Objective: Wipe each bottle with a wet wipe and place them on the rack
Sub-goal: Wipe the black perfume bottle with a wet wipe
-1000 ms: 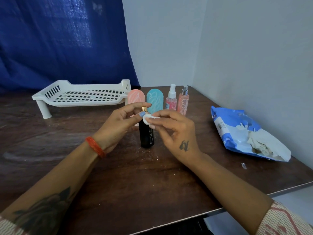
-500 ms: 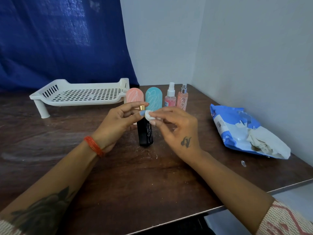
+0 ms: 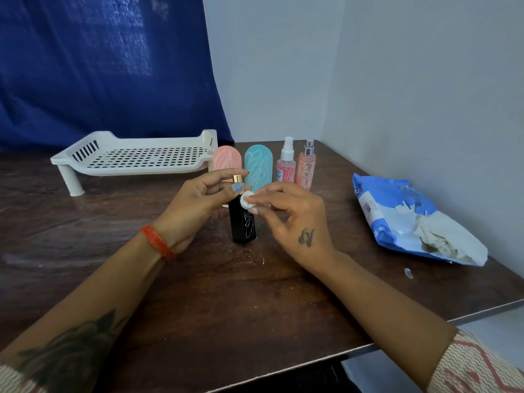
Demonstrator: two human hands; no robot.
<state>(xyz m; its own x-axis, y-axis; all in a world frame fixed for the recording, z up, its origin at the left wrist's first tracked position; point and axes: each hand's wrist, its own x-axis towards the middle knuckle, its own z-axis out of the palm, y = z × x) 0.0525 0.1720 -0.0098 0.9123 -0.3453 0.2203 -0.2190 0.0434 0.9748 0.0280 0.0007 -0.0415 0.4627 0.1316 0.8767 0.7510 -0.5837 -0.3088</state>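
Note:
A black bottle [image 3: 243, 225] with a gold top stands upright on the wooden table [image 3: 198, 293]. My left hand [image 3: 195, 205] pinches its top between thumb and fingers. My right hand [image 3: 286, 217] pinches a small white wad of wet wipe [image 3: 246, 200] against the bottle's upper right side. Behind stand a pink bottle [image 3: 226, 161], a teal bottle [image 3: 258, 167], a pink spray bottle [image 3: 287, 163] and a peach spray bottle [image 3: 306, 165]. The white perforated rack [image 3: 136, 158] sits at the back left with nothing on it.
A blue and white wet-wipe pack [image 3: 408, 219] lies open at the right near the wall, wipes spilling out. A small clear scrap [image 3: 407, 272] lies near the table's right edge. A blue curtain hangs behind the rack.
My right hand has slid the wipe a little down the black bottle's upper side. My left hand keeps its hold on the top.

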